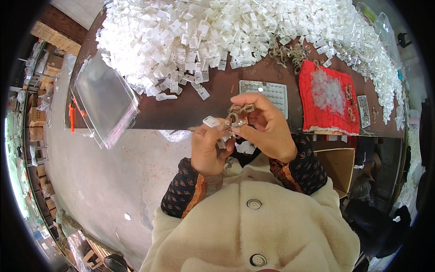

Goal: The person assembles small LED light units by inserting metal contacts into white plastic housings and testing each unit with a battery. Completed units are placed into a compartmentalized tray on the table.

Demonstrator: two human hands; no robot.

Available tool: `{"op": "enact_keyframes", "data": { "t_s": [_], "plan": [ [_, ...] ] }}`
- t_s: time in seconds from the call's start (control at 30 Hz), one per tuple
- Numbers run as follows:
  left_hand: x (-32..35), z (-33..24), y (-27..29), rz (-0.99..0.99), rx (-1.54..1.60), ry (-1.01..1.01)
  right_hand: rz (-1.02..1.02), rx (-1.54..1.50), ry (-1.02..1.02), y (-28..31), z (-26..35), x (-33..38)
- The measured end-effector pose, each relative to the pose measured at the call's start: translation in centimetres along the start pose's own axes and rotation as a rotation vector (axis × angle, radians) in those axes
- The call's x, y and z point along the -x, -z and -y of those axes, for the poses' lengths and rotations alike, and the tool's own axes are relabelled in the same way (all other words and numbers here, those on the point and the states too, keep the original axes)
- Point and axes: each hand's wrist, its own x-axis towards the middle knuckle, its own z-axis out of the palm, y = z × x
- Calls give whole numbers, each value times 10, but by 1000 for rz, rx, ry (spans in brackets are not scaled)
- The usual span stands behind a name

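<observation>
My left hand (pixel 206 152) pinches a small white plastic case (pixel 211 121) between thumb and fingers, just in front of the table's near edge. Another pale piece shows lower down among those fingers. Brown twine (pixel 240 109) in a looped bunch is gripped by my right hand (pixel 274 133), its thumb and forefinger meeting the left fingertips. Between the two hands sits a small shiny part (pixel 238 122), too small to name. My fingers partly hide where twine and case meet.
A huge heap of white plastic cases (pixel 181 41) covers the table's far side. Nearer lie see-through bags (pixel 102 97), an orange-handled tool (pixel 71 117), a celled tray (pixel 282 93), a red cloth (pixel 310 115) bearing small transparent bits (pixel 327 90), and a twine bundle (pixel 287 53). A cardboard box (pixel 337 167) stands below.
</observation>
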Motion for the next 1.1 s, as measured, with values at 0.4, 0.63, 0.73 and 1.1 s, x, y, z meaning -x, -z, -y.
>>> {"op": "enact_keyframes", "data": {
  "t_s": [0.4, 0.63, 0.73, 1.1],
  "plan": [
    [0, 7, 4, 19, 66, -75, -43, 111, 230, -1, -2, 4],
    [2, 8, 7, 15, 34, -70, -23, 206, 288, -3, -7, 5],
    [2, 8, 9, 41, 36, -49, -1, 162, 250, -1, -6, 3],
    [0, 9, 15, 82, -23, -76, -36, 485, 381, 0, 4, 2]
  ]
}}
